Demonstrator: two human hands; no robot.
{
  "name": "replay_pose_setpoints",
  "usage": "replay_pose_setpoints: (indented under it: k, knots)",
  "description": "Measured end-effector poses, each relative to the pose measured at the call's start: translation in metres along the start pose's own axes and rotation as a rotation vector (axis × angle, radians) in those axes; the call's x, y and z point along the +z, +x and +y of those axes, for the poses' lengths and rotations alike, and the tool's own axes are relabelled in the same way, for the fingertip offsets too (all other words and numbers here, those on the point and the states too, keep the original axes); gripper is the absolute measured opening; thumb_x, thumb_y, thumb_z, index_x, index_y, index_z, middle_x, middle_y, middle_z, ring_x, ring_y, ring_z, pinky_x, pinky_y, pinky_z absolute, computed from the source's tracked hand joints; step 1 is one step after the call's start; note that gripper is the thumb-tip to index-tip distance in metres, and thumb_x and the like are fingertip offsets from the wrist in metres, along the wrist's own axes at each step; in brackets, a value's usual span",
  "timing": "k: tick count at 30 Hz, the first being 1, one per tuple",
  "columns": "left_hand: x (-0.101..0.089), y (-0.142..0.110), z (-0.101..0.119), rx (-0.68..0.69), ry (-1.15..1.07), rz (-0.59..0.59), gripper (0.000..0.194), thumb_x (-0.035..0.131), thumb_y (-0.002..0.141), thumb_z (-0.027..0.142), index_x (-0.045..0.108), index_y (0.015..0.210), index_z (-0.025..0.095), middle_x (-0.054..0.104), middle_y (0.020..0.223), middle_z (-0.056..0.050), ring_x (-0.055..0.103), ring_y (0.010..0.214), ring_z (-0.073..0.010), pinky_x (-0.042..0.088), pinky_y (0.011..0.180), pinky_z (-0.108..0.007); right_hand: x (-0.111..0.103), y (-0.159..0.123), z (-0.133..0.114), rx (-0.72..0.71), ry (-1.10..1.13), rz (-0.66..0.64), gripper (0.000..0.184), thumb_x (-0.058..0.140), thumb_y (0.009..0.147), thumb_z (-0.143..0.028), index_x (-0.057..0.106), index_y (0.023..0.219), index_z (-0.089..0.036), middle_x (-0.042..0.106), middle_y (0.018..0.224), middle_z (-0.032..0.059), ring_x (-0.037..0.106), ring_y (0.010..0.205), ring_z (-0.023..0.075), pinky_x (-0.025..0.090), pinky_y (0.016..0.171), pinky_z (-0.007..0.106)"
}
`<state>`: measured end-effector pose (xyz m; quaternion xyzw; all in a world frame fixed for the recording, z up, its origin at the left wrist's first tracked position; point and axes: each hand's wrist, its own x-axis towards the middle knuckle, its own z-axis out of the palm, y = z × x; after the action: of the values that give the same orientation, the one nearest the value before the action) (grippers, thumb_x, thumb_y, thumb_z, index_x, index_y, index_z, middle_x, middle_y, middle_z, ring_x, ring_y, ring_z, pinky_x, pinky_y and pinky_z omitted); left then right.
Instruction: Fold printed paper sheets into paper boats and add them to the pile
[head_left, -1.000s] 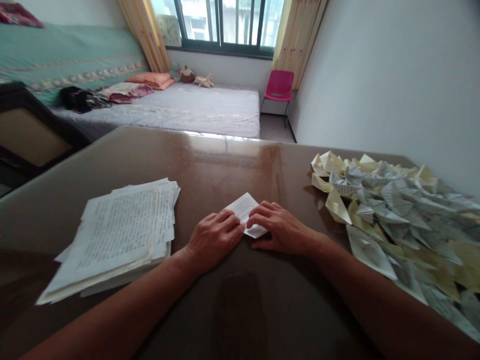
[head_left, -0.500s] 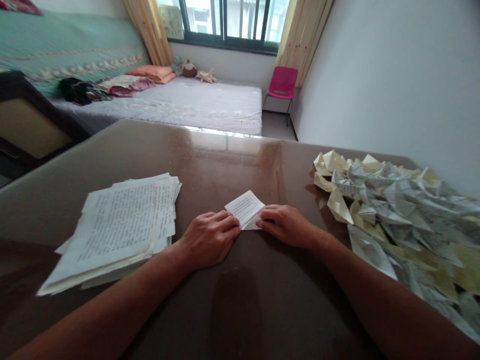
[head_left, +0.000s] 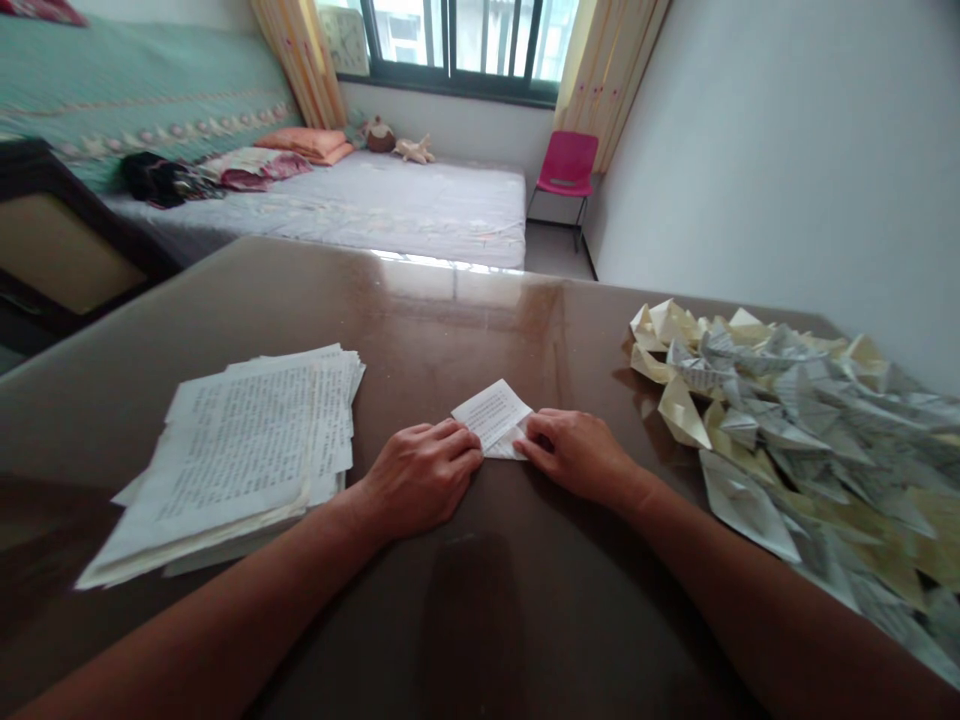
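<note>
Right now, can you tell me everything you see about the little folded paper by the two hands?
The folded paper is small, white and thin-looking, with rows of dark print too small to read. A squarish printed part points away from the person, with a plainer folded edge nearer them. It seems to lie nearly flat on the shiny brown table. The left hand touches its left side, the right hand its right corner, hiding bits of it.

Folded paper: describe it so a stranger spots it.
On the brown table, look between the stack of sheets and heap of paper boats. The folded paper is the small white piece; unlike either pile, it has the left hand and right hand on it.
</note>
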<state>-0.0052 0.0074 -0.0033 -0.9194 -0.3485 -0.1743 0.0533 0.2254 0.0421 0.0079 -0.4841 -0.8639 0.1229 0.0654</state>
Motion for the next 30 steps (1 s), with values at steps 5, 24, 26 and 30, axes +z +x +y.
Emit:
replay_pose_setpoints:
  k: [5,24,26,30]
  knots:
    - [-0.002,0.001,0.002,-0.014,-0.002,-0.009,0.021,0.043,0.091,0.020,0.065,0.092,0.020,0.067,0.093,-0.003,0.060,0.090,-0.0177,0.048,0.070,-0.030,0.001,0.000,-0.002,0.026,-0.006,0.013,0.029,0.051,0.089,-0.042,0.057,0.070,-0.020,0.065,0.075,0.0023,0.054,0.064,0.0137,0.022,0.054,0.027]
    - [-0.006,0.003,0.007,0.000,0.141,-0.173,0.023,0.047,0.094,0.027,0.055,0.116,0.026,0.061,0.100,-0.001,0.055,0.094,-0.0185,0.051,0.070,-0.029,0.004,0.001,-0.007,0.034,-0.007,0.035,0.023,0.051,0.086,-0.036,0.062,0.074,-0.019,0.068,0.080,0.0022,0.061,0.070,0.0144,0.024,0.056,0.026]
    - [-0.008,0.004,0.009,0.006,0.142,-0.189,0.024,0.045,0.095,0.025,0.054,0.117,0.025,0.062,0.103,0.000,0.056,0.095,-0.0184,0.050,0.070,-0.030,0.005,0.000,-0.006,0.038,-0.006,0.046,0.022,0.052,0.085,-0.036,0.062,0.074,-0.020,0.068,0.080,0.0020,0.061,0.069,0.0144,0.024,0.056,0.026]
    - [-0.010,0.004,0.012,0.009,0.143,-0.216,0.030,0.047,0.094,0.024,0.049,0.124,0.025,0.061,0.114,0.000,0.055,0.100,-0.0190,0.050,0.073,-0.031,0.008,0.000,-0.005,0.022,-0.023,0.067,0.023,0.050,0.087,-0.036,0.061,0.075,-0.020,0.068,0.080,0.0016,0.061,0.070,0.0152,0.027,0.057,0.026]
